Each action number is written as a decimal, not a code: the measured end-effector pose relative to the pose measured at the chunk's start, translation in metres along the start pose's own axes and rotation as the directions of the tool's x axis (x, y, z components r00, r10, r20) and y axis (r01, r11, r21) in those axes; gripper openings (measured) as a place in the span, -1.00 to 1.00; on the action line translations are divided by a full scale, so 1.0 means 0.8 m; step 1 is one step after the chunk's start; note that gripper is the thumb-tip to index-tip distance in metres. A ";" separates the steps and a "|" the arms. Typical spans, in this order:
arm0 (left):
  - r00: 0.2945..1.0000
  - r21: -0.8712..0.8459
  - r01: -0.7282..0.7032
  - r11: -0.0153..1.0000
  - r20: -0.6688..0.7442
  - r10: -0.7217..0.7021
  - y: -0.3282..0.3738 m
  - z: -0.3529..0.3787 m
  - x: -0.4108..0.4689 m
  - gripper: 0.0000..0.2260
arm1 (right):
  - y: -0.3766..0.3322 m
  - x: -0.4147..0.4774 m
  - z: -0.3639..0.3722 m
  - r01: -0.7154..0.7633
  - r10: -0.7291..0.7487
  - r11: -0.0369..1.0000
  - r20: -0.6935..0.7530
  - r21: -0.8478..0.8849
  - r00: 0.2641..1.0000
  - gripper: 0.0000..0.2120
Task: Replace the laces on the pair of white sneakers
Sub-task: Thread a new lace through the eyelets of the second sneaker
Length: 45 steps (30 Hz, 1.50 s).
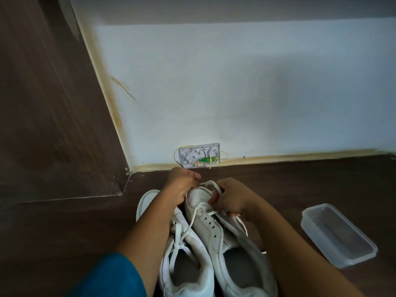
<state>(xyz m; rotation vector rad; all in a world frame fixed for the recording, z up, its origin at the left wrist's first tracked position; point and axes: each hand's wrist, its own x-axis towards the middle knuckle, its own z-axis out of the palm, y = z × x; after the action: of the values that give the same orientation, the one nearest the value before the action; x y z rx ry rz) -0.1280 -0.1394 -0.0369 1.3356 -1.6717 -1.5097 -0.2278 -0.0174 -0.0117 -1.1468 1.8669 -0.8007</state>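
Pair of white leather low-top sneakers sits side by side on the dark brown wood-look floor [289, 189], toes pointing at the pale wall, heels nearest the camera, sides touching.

left sneaker [150, 198]: laced, laces loose and slack across the tongue. The left forearm crosses over it and hides part of the upper.

right sneaker [216, 230]: mostly unlaced. A row of bare dark eyelets shows on the near flap. The white flat lace [214, 184] passes only through the holes nearest the toe. One strand trails down-left over the other shoe, another runs to the right-side flap, and a loop stands up above the toe.

left hand [182, 185]: fingers curled round the toe cap of the right sneaker, gripping it. Can't tell if it also has the lace.

right hand [231, 200]: fingers bent, thumb and fingers pinching the white flat lace just beside the toe-end eyelets, with the loop lying over the fingers.

Elsewhere: clear rectangular plastic container [317, 243] on the floor well to the right of the shoes. Open white wall box with green connector and thin yellow cable [200, 155] at skirting level behind the hands. Teal fabric sleeve [107, 275] at bottom left
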 end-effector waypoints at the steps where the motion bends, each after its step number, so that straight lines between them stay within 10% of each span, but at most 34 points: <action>1: 0.999 -0.009 -0.043 0.999 0.010 0.043 0.002 0.000 -0.002 -0.71 | 0.000 0.000 0.000 -0.004 0.004 1.000 -0.003 -0.001 1.000 -0.84; 4: 0.986 -0.059 -0.154 0.986 0.049 0.157 0.012 -0.001 -0.013 -0.70 | -0.001 0.000 -0.004 -0.012 0.012 1.000 -0.054 0.000 0.998 -0.82; 8: 0.949 0.334 -0.306 0.892 0.185 0.256 0.026 -0.008 -0.038 -0.78 | -0.015 -0.008 -0.010 0.086 -0.105 0.991 -0.198 -0.106 0.975 -0.75; 13: 0.938 0.666 -0.281 0.690 0.344 0.050 0.038 -0.001 -0.102 -0.66 | -0.024 -0.029 -0.008 0.178 -0.148 0.982 -0.337 0.059 0.930 -0.76; 16: 0.975 0.772 -0.220 0.597 0.190 0.114 0.024 0.007 -0.123 -0.85 | -0.025 -0.045 -0.013 0.220 -0.097 0.946 -0.439 0.238 0.893 -0.77; 21: 0.964 0.768 -0.241 0.593 0.119 0.237 0.018 0.006 -0.128 -0.56 | -0.013 -0.070 -0.043 0.391 0.066 0.754 -0.654 0.527 0.754 -0.78; 24: 0.912 0.744 -0.362 0.561 0.160 0.377 0.020 0.008 -0.134 -0.61 | -0.006 -0.085 -0.042 0.335 -0.078 0.838 -0.513 0.431 0.855 -0.88; 28: 0.930 0.224 -0.363 0.904 0.028 0.366 0.039 0.008 -0.145 -0.89 | 0.002 -0.083 -0.018 0.237 -0.235 0.956 -0.028 0.175 0.971 -0.84; 36: 0.905 -0.273 -0.373 0.887 0.106 0.413 0.069 -0.006 -0.157 -0.73 | -0.007 -0.059 0.012 0.183 -0.168 0.978 -0.143 0.097 0.975 -0.81; 41: 0.967 0.139 -0.190 0.972 0.199 0.160 0.044 -0.019 -0.137 -0.75 | -0.019 -0.069 0.005 0.114 -0.107 0.876 -0.042 0.469 0.993 -0.82; 45: 0.941 0.530 -0.278 0.801 0.318 0.117 0.034 -0.011 -0.141 -0.83 | -0.021 -0.063 0.003 0.059 -0.051 0.822 -0.030 0.567 0.998 -0.73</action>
<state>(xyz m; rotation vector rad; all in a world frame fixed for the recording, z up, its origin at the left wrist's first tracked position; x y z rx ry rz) -0.0863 -0.0447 0.0171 1.1997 -2.5012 -1.1413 -0.2049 0.0216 0.0157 -0.8077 1.4489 -1.2947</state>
